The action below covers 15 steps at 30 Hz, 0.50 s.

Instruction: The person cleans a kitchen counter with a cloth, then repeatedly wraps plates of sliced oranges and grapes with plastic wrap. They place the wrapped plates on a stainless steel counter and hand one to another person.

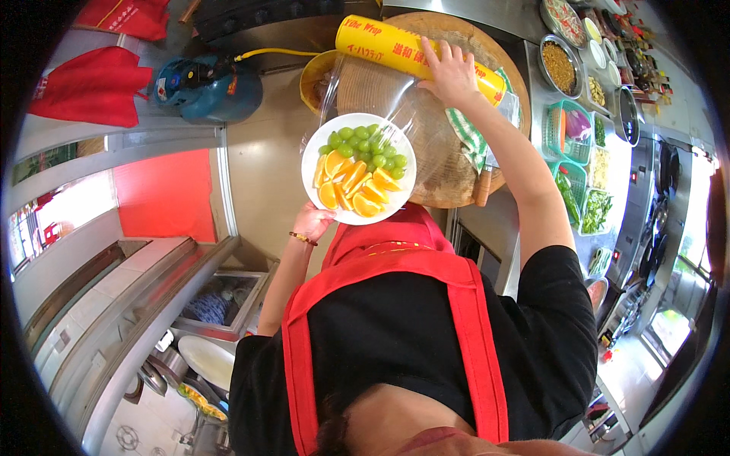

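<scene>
My left hand (317,221) grips the lower left rim of a round white plate (348,218), which bears green grapes (363,143) and orange wedges (355,181). A sheet of clear plastic film (376,85) stretches from a thick yellow roll of food wrap (382,47) down over the grape side of the plate. My right hand (450,69) lies on top of the roll with its fingers spread. Under the roll stands a round wooden chopping block (436,165). A green-and-white checked cloth (467,139) and a wooden handle (483,188) lie at the block's right side.
On the steel counter to the right stand a bowl of brown food (559,64), green plastic baskets (570,130) and tubs of cut vegetables (597,211). A yellow bin (311,82) stands left of the block. A blue gas cylinder (228,94) with a yellow hose is further left.
</scene>
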Motion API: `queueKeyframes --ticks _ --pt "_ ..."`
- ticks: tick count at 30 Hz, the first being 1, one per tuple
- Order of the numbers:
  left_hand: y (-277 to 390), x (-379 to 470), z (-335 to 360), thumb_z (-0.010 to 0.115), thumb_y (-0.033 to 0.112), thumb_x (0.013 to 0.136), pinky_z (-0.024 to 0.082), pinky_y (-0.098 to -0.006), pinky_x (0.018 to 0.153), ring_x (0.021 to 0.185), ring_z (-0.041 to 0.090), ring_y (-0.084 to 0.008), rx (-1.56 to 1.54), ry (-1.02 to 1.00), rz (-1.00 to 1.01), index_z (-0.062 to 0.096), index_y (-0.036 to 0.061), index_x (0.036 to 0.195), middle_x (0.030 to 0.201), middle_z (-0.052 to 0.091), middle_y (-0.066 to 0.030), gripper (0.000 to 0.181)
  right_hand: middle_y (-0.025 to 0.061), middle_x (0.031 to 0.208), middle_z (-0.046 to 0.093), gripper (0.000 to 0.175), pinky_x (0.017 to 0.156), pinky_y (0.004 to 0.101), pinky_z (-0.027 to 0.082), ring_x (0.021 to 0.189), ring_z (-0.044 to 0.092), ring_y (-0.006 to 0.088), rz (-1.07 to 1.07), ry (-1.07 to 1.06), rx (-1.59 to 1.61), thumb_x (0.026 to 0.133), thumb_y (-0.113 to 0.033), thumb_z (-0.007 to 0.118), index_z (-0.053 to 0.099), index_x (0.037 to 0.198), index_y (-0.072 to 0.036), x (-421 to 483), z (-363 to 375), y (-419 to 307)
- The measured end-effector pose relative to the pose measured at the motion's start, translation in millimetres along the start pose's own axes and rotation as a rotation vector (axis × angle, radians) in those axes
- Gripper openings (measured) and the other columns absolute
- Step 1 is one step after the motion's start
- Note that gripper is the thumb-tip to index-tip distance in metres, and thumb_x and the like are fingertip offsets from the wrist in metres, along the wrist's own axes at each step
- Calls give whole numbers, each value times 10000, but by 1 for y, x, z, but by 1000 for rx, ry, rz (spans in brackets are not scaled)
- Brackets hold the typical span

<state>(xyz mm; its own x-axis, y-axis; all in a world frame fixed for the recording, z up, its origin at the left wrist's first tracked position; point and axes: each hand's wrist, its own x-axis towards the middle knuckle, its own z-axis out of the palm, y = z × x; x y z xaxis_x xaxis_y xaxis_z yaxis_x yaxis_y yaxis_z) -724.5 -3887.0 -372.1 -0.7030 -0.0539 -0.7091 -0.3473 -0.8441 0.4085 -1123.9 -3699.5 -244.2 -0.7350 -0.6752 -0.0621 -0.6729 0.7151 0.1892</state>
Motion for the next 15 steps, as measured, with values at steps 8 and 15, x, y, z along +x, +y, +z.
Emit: queueKeyframes --ticks 8,15 --pt "27 -15 55 526 -207 701 531 -400 898 1080 617 -299 3 -58 61 494 -17 1270 1208 603 -154 601 185 1303 491 568 1035 499 345 1223 464 338 156 386 139 882 -211 573 369 1395 -79 -44 9 49" --pt "39 -36 54 523 -206 712 536 -405 893 1082 616 -301 36 0 12 494 28 1287 1218 599 -137 622 278 1198 520 652 871 507 465 1042 561 438 923 -240 503 876 -246 580 304 1406 16 -221 77 17"
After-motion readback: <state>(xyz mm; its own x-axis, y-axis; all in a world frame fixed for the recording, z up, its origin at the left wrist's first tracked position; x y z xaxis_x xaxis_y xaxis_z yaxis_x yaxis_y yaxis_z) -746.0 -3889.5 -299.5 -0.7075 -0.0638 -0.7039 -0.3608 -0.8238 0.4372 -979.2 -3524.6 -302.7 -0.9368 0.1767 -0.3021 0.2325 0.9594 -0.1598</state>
